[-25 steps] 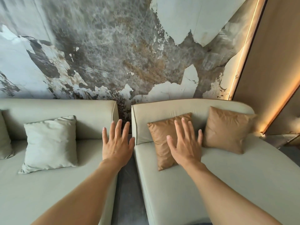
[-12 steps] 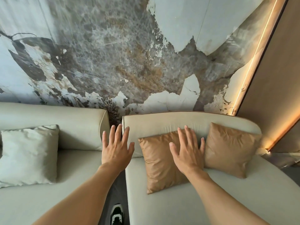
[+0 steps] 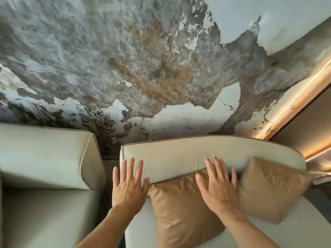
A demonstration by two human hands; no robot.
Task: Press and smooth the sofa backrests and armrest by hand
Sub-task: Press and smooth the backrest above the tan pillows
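Two pale green sofa sections stand against the wall with a narrow gap between them. The right section's backrest (image 3: 179, 154) runs across the middle of the view. My left hand (image 3: 129, 185) is open with fingers spread at that backrest's left end. My right hand (image 3: 217, 185) is open too, its fingers reaching the backrest's lower edge above a tan cushion (image 3: 180, 212). Whether either palm presses the fabric I cannot tell. The left section's backrest (image 3: 44, 154) lies at the left.
A second tan cushion (image 3: 272, 187) leans on the backrest at the right. The marbled wall (image 3: 143, 68) rises right behind the sofas. A lit strip (image 3: 290, 104) and a wooden panel close off the right. The dark floor gap (image 3: 105, 203) separates the sections.
The view has moved closer and to the right; the pale cushion on the left has left the frame. Both hands have reached forward to the right section's backrest.
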